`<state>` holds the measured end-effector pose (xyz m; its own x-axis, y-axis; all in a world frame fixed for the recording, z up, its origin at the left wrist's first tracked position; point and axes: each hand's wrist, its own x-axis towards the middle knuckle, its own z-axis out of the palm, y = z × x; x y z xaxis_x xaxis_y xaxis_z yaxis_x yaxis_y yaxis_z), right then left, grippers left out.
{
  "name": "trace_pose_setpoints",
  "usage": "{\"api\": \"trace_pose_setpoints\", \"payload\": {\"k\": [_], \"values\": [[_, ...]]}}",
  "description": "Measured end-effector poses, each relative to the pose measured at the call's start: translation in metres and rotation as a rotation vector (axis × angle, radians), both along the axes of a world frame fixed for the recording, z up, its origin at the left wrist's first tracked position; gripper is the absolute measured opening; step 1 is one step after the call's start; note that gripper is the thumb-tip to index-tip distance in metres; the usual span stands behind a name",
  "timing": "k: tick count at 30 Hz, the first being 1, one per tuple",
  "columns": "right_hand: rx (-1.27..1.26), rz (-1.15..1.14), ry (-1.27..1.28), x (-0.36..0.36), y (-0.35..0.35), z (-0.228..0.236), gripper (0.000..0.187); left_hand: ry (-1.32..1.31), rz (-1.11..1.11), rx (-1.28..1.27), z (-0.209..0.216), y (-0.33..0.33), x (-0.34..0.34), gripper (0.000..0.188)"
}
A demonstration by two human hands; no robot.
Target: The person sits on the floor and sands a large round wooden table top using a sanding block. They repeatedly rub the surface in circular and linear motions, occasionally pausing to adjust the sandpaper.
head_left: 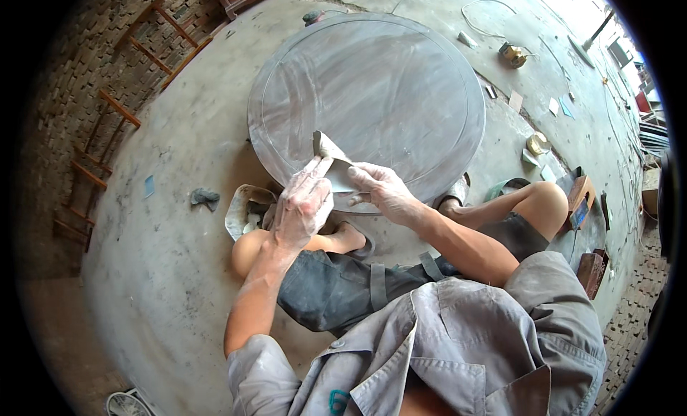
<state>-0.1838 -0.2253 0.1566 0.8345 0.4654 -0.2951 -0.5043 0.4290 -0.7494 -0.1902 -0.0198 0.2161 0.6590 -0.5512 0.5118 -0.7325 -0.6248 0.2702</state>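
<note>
Between my two dusty hands, above the near edge of a round grey tabletop [372, 86], is a curled sheet that looks like sandpaper [330, 148]. Its upper part bends over, and a paler part shows lower down. My left hand [304, 205] grips it from the left with fingers pressed together. My right hand [385, 192] pinches its right edge between thumb and fingers. White powder coats both hands. The tabletop carries pale dust streaks and a thin ring line near its rim.
A pale container [240, 208] stands by my left knee, with a dark rag [205, 198] farther left. A yellow power tool [512, 55] and cords lie on the floor at far right. Wooden blocks [581, 201] sit by my right knee. Wooden frames [172, 44] lean at left.
</note>
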Motion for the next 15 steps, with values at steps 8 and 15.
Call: {"api": "trace_pose_setpoints", "payload": {"k": [8, 15], "values": [[0.266, -0.044, 0.187, -0.009, -0.012, -0.017, 0.04, 0.471, 0.067, -0.31, -0.013, -0.014, -0.009, 0.018], [0.348, -0.04, 0.219, -0.014, -0.018, -0.027, 0.042, 0.566, 0.074, -0.346, -0.016, -0.02, -0.005, 0.024]]}}
